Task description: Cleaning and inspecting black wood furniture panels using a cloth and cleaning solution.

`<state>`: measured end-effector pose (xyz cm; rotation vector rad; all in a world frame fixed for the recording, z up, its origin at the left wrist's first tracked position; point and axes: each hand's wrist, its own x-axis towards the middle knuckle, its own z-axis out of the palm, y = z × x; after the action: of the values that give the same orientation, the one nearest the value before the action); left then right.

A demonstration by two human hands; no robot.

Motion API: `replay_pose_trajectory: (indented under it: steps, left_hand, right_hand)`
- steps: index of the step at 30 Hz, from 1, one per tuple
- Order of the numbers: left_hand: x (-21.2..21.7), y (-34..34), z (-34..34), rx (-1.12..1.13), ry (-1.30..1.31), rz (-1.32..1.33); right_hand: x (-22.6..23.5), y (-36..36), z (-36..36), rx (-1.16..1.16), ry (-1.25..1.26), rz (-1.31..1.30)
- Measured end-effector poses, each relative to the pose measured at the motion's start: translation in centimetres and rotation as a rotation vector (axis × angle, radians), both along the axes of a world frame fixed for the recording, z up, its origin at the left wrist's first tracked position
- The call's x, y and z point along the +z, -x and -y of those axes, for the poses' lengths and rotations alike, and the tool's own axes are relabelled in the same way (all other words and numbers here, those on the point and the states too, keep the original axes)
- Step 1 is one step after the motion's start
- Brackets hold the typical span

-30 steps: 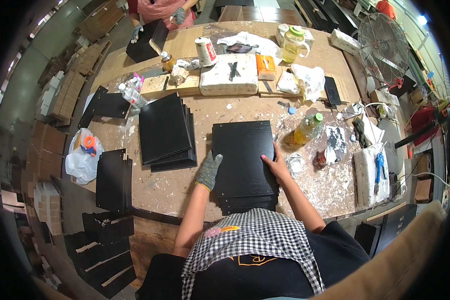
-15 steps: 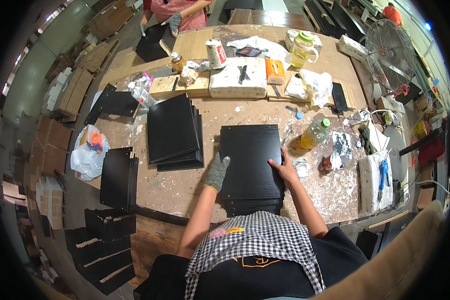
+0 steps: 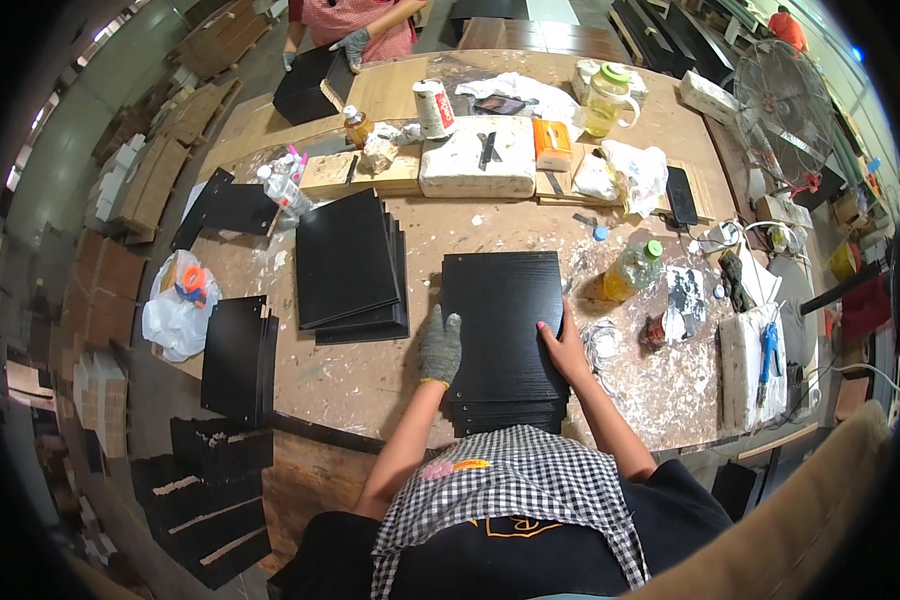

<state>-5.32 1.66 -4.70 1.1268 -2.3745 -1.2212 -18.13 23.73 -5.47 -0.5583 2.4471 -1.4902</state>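
In front of me lies a stack of black boards, its top black board [image 3: 502, 320] square to the table edge, with lower boards [image 3: 510, 415] showing at its near end. My left hand [image 3: 438, 350], in a grey glove with a yellow cuff, holds the board's left edge. At the right edge my bare right hand [image 3: 564, 348] grips the same board, thumb on top and fingers down the side, partly hidden. Further left rests another pile of black boards [image 3: 345, 262], slightly fanned.
Bottles [image 3: 632, 270], a blue cutter-like tool [image 3: 768, 350] on a white block, and a phone [image 3: 681, 196] sit to the right. A white block [image 3: 478, 160] crosses the middle. More boards [image 3: 238, 358] stand left. Opposite, a co-worker's gloved hand [image 3: 352, 46] handles a black piece.
My left hand has shifted slightly along the board's edge, its fingers straighter. My right hand's thumb sits a little nearer the right edge. The co-worker's black piece has tilted.
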Motion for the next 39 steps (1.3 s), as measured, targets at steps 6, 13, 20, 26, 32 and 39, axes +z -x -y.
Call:
replay_pose_trajectory:
  steps: [6,13,20,26,32,39]
  left_hand:
    - [3.5,0.6,-1.4,0.021,0.056,0.146]
    - [4.3,1.3,-1.7,-0.026,0.136,0.294]
    - [2.9,1.2,-1.5,-0.068,0.383,0.319]
    - [4.1,0.9,-1.6,-0.119,0.343,0.378]
    - [3.8,0.6,-1.6,-0.074,0.291,0.299]
    - [3.7,0.9,-1.4,-0.08,0.244,0.218]
  right_hand:
    - [1.2,-0.5,0.3,-0.042,-0.08,-0.022]
    - [1.2,-0.5,0.6,-0.061,-0.101,-0.039]
    - [0.6,-0.7,1.0,-0.053,-0.084,-0.077]
    - [0.1,-0.6,0.8,-0.064,-0.078,-0.086]
    - [0.0,-0.4,0.7,-0.066,-0.039,-0.039]
    - [1.0,-0.1,0.6,-0.067,0.009,0.021]
